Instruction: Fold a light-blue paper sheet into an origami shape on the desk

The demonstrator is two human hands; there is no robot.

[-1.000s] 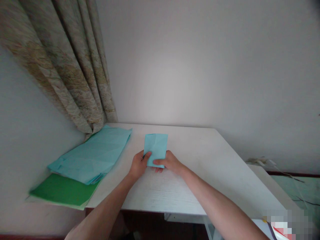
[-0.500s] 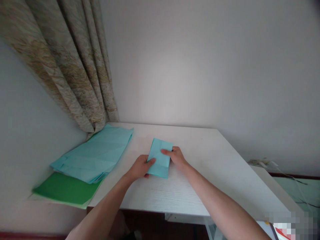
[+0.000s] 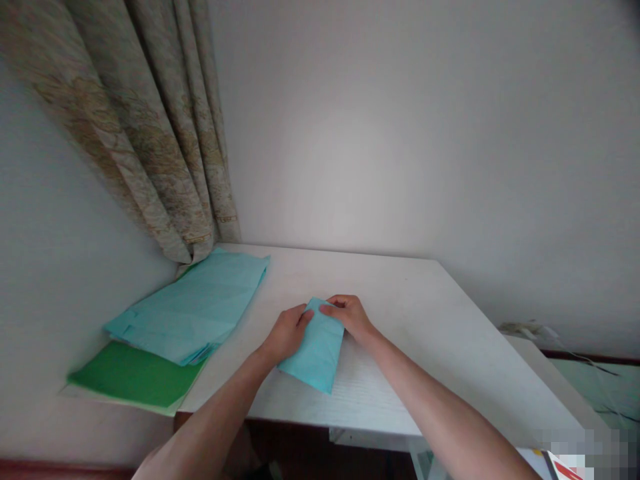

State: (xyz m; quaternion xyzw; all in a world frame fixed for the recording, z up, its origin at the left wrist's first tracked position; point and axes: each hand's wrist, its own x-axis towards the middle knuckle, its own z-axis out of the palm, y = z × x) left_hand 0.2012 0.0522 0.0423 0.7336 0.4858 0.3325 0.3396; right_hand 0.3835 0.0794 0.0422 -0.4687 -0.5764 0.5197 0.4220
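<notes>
A folded light-blue paper (image 3: 315, 350) lies tilted on the white table (image 3: 415, 320), its lower corner pointing towards me. My left hand (image 3: 286, 332) grips the paper's upper left edge, fingers curled onto it. My right hand (image 3: 349, 313) pinches the paper's top right corner with fingers closed. Both hands meet at the paper's far end.
A stack of light-blue sheets (image 3: 197, 308) lies at the table's left, over green sheets (image 3: 131, 375) that stick out past the table's left edge. A patterned curtain (image 3: 150, 127) hangs at the left against the wall. Cables (image 3: 530, 329) lie at the far right.
The paper has come down from upright to flat and turned, now lying nearer me. My hands have shifted from its lower end to its far end.
</notes>
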